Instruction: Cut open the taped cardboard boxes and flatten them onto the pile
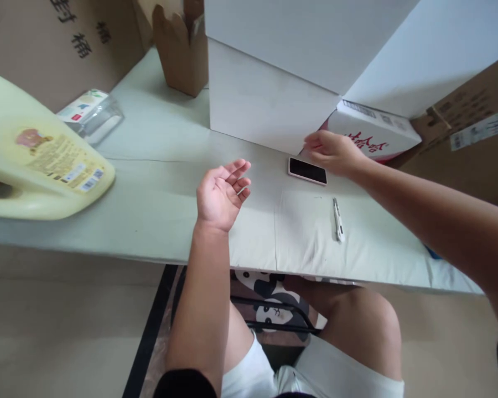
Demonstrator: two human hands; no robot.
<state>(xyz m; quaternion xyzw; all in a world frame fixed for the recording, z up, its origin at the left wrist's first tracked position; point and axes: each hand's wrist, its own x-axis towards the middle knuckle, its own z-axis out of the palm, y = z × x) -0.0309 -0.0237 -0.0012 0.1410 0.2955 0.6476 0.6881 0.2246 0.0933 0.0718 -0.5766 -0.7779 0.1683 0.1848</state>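
Note:
My left hand is held over the middle of the cloth-covered table, palm up. Its fingers are apart and loosely bent, with nothing in them. To its right, my right hand hovers just above and beside a phone with a dark screen. The fingers point left toward the lower corner of a large white box; whether they touch it I cannot tell. They are slightly bent, and no held thing shows. Nearer the table's front edge lies a white utility knife.
A big yellow jug stands at the left, with a clear plastic container behind it. A small brown carton is at the back. A white box with red lettering and a cardboard box stand at the right.

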